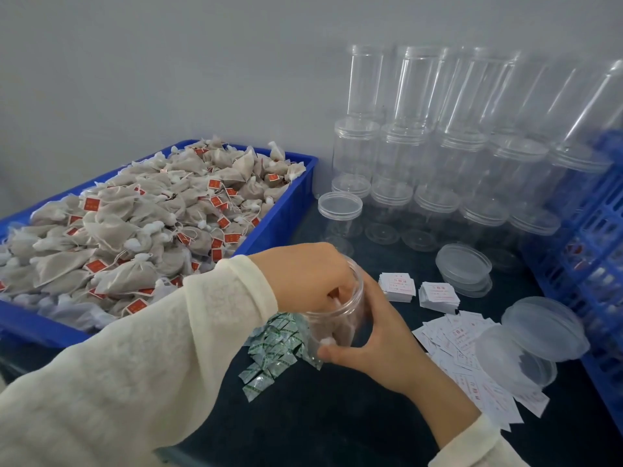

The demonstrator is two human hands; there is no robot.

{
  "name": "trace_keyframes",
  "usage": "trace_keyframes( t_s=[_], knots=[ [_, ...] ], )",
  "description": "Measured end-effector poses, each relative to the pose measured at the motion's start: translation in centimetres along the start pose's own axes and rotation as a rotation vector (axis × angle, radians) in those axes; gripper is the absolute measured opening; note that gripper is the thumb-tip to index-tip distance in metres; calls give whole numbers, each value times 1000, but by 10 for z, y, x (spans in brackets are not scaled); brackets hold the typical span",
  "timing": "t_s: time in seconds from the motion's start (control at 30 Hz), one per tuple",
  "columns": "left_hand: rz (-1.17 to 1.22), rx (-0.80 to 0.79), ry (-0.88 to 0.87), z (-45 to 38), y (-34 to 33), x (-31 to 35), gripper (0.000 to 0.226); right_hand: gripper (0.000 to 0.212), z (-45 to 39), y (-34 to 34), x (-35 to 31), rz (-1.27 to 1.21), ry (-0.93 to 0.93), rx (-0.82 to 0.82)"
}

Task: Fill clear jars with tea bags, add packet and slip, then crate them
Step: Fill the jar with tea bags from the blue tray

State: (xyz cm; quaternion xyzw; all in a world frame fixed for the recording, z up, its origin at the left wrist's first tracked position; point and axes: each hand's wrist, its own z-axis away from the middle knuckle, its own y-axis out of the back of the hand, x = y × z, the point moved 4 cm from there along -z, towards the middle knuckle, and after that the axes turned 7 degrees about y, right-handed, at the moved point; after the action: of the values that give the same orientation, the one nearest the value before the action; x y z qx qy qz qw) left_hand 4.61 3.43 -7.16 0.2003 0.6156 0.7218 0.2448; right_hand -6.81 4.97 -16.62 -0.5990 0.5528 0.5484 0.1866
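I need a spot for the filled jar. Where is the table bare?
Bare dark table lies at the near edge, between the green packets and the loose slips. Behind, the stacked jars, lids and slip stacks crowd it.

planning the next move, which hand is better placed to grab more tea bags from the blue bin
Left. The left hand is at the jar mouth, right beside the blue bin of tea bags. The right hand grips the jar from the far side, steadying it.

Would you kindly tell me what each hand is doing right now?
Left hand: fingers inside the clear jar; grip cannot be told.
Right hand: holding the clear jar.
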Motion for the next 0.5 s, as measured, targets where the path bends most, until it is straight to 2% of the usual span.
trace_keyframes(
  t_s=[0.1,0.23,0.4,0.5],
  knots=[
    [-54,-38,-11,-7,-3,3,15,108,0,-1,0,-14,-14,-8],
    [-8,-18,-13,-8,-1,4,15,106,1,0,0,-26,-10,17],
    [-23,-29,87,-13,-1,5,22,107,1,2,-1,-25,4,13],
    [-30,-30,85,-11,5,5,24,105,2,5,-2,-7,3,18]
  ],
)
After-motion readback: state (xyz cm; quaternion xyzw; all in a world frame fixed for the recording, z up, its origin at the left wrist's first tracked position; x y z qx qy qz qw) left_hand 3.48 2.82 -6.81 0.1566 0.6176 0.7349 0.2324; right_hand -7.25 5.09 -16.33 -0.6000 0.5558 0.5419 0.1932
